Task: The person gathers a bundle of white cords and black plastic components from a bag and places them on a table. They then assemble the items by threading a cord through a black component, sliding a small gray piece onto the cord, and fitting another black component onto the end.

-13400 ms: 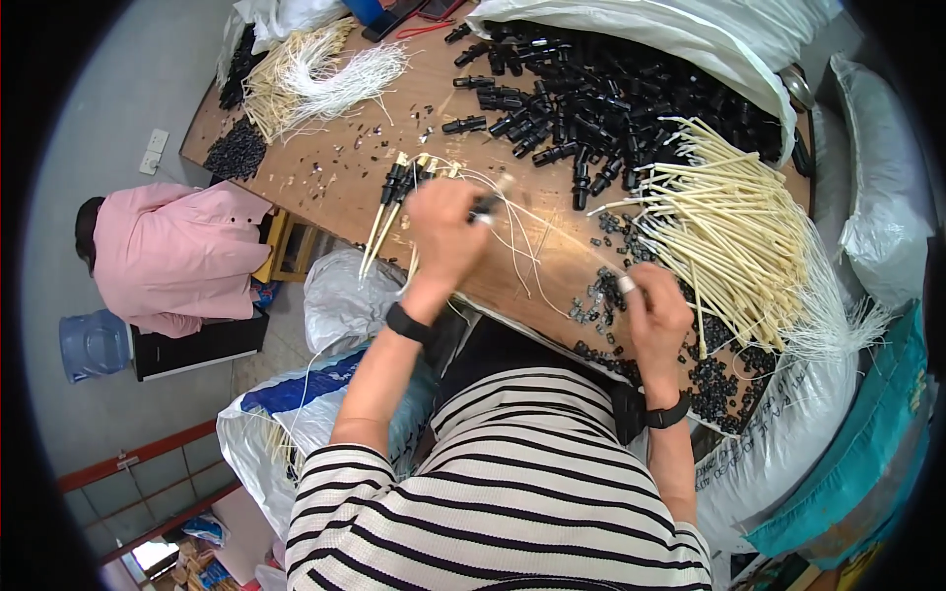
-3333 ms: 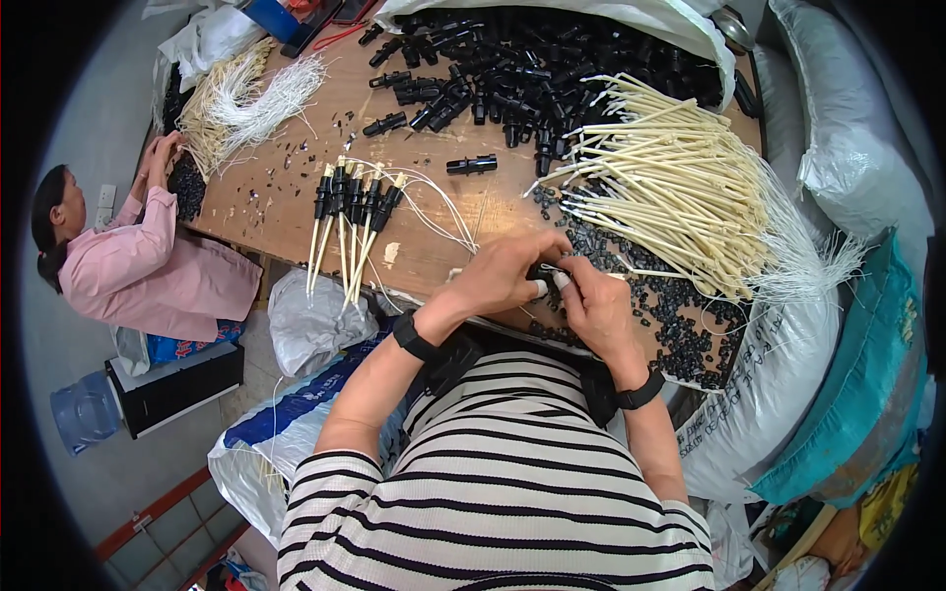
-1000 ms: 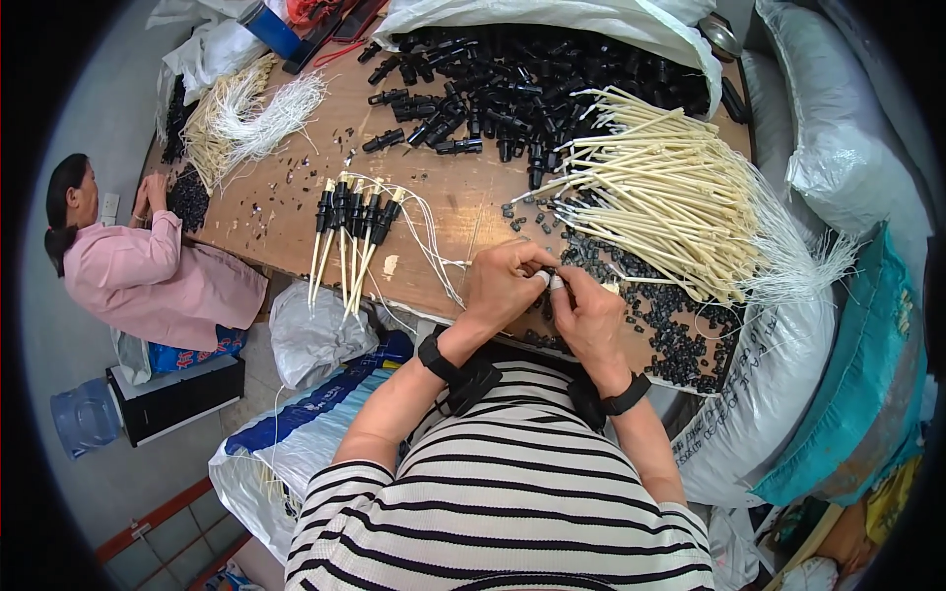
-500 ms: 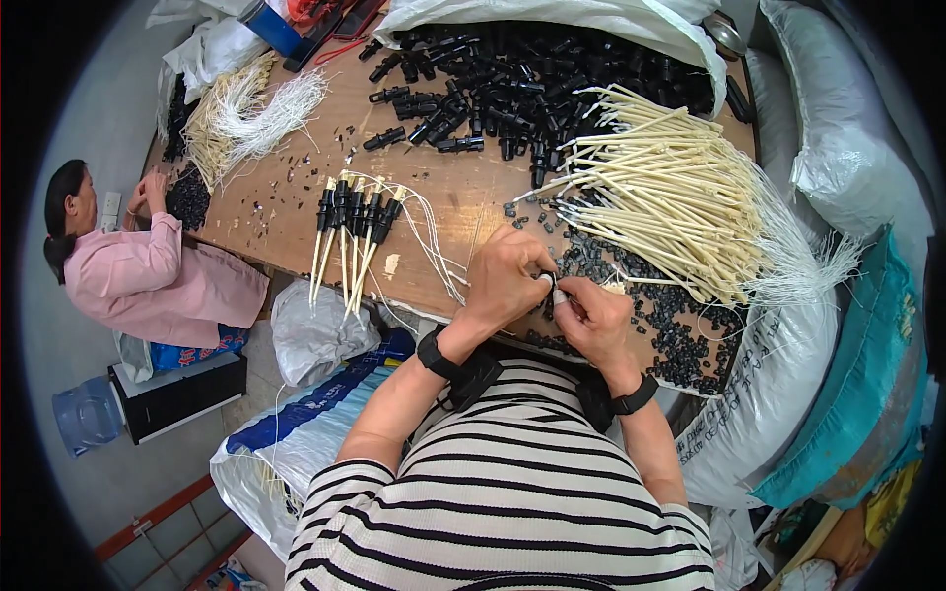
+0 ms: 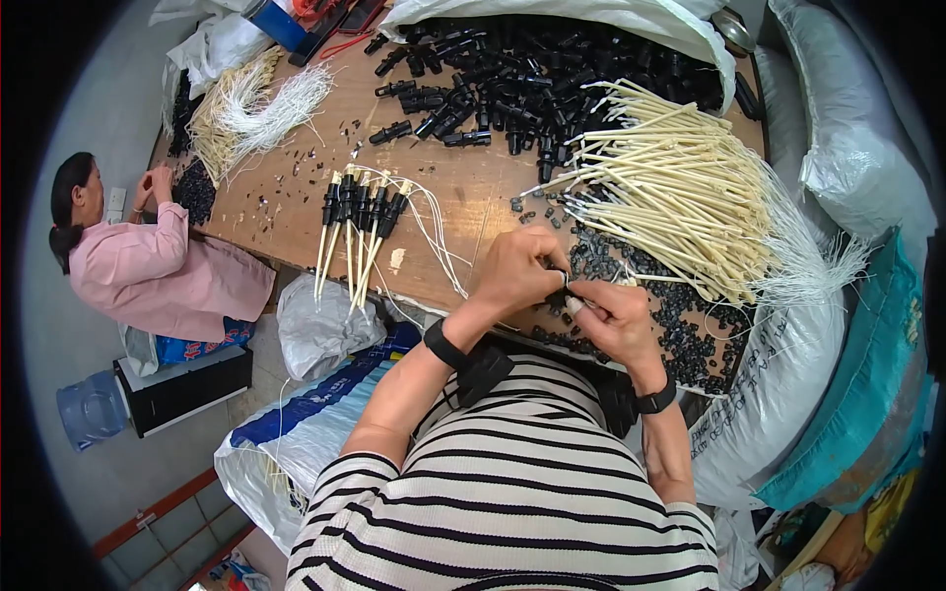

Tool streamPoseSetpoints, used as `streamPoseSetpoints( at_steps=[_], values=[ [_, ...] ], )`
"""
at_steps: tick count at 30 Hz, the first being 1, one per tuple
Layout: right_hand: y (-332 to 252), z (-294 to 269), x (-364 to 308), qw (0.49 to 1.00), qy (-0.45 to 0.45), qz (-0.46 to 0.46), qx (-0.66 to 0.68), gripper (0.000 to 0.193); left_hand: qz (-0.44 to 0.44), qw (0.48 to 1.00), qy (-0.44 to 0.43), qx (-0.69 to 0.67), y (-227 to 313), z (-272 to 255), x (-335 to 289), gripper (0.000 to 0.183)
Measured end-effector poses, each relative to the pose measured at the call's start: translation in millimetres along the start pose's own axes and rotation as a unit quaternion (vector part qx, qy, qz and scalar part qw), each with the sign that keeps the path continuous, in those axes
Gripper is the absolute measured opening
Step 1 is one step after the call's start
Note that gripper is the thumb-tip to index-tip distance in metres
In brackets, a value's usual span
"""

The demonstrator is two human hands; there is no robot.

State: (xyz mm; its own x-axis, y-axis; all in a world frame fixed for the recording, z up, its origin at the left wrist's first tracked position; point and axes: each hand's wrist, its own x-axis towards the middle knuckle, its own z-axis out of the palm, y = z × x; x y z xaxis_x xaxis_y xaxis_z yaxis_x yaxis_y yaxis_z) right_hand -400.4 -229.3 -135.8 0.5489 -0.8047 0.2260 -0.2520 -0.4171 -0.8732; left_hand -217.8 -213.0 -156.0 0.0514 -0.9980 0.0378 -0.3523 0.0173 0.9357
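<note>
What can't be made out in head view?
Head view: small dark piece at left hand and right hand; their grip mostly covers it.
Head view: black connectors; white sack hides the rearmost.
Head view: small black parts; too small for detail.
Head view: striped shirt; lower edge cuts it.

Grey wall [image 5: 123, 118] — white socket [image 5: 116, 201], scuffed brown tabletop [image 5: 296, 231], red-framed grey panels [image 5: 175, 540]
</note>
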Motion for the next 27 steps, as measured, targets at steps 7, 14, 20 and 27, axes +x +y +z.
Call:
streamPoseSetpoints(
  at_steps=[7, 14, 20, 27],
  values=[
    [6, 9, 8, 0.997, 0.055, 0.048, 0.010, 0.014, 0.143, 0.975, 0.088, 0.144, 14, -7, 5, 0.010],
    [-1, -1, 8, 0.999, -0.030, -0.003, 0.032, 0.012, 0.035, 0.995, 0.035, 0.087, 12, -9, -1, 0.010],
    [-5, 14, 3, 0.963, 0.131, 0.093, -0.219, 0.017, 0.149, 0.967, 0.109, 0.175, 17, -4, 2, 0.014],
    [4, -9, -2, 0.930, 0.031, 0.267, 0.252, 0.012, 0.159, 0.969, -0.146, 0.121, 10, -9, -2, 0.055]
  ],
)
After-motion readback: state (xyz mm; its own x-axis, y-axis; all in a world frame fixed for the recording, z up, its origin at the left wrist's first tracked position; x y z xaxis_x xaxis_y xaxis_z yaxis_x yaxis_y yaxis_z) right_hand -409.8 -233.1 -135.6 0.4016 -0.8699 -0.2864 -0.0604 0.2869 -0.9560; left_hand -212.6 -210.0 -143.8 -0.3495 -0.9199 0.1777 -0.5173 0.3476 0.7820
